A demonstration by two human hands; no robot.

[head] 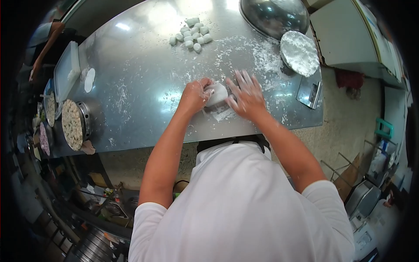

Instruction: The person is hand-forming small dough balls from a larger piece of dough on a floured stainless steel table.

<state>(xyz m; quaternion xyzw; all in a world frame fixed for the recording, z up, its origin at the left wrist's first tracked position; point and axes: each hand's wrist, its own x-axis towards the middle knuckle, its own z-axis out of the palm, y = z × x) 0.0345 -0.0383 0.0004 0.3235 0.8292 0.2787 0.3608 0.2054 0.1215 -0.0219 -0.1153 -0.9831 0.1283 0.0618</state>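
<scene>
On the floured steel table [147, 82], my left hand [196, 95] grips the left edge of a flat white dough round [217, 94] with bent fingers. My right hand [246, 95] is just right of the round, palm down, fingers spread and dusted with flour, holding nothing. Whether a rolling pin lies under either hand cannot be told. Farther back sits a group of small pale dough pieces [195, 34]. Two thin dough rounds [89, 80] seem to lie overlapped near the table's left end.
A flour-filled bowl [300, 53] and a large metal bowl [275, 16] stand at the back right, with a dough scraper [309, 92] nearer. Leftward are a bowl of filling [72, 125] and a plastic tray [67, 72]. Another person's arm [47, 49] shows at the far left.
</scene>
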